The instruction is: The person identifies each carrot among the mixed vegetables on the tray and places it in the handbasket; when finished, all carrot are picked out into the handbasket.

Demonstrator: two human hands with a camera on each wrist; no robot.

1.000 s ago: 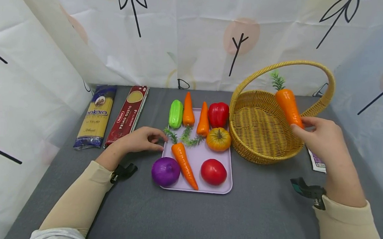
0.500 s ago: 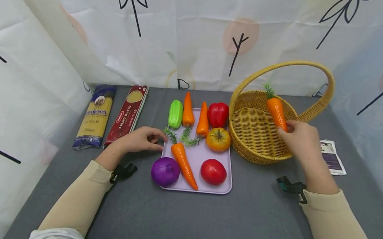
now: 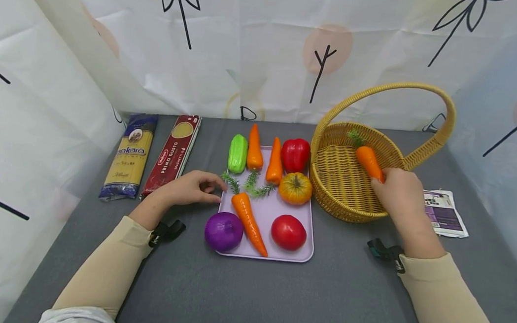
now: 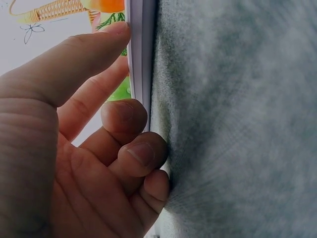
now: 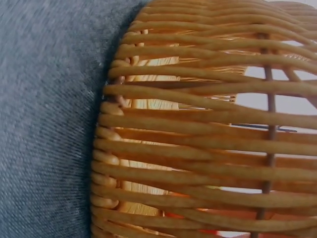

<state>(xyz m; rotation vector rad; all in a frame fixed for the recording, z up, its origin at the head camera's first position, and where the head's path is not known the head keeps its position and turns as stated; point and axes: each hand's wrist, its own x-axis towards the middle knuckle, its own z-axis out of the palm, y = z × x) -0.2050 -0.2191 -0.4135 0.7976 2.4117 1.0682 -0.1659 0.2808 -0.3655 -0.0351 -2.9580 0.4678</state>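
Note:
My right hand (image 3: 401, 192) pinches an orange carrot (image 3: 368, 162) by its narrow tip, inside the yellow wicker basket (image 3: 342, 206). The carrot's leafy end points toward the basket's back wall. In the right wrist view the basket's woven wall (image 5: 198, 124) blocks sight of the hand and carrot. My left hand (image 3: 190, 187), fingers loosely bent, rests at the left edge of the lilac tray (image 3: 262, 206). The left wrist view has the thumb tip right at the tray's rim (image 4: 142, 59). Nearest this hand lie a long carrot (image 3: 249, 222) and a purple onion (image 3: 223, 232).
The tray also bears a tomato (image 3: 288, 232), small pumpkin (image 3: 295, 188), red pepper (image 3: 296, 155), two carrots (image 3: 255, 149) and a green cucumber-like vegetable (image 3: 237, 154). Two spaghetti packs (image 3: 171, 153) lie left; a white-and-purple packet (image 3: 446, 213) lies right. The basket's handle arches high.
My right hand has moved left and lowered the carrot from above the basket's right side down into it. The packet at the right has come into fuller view. The left hand stays put.

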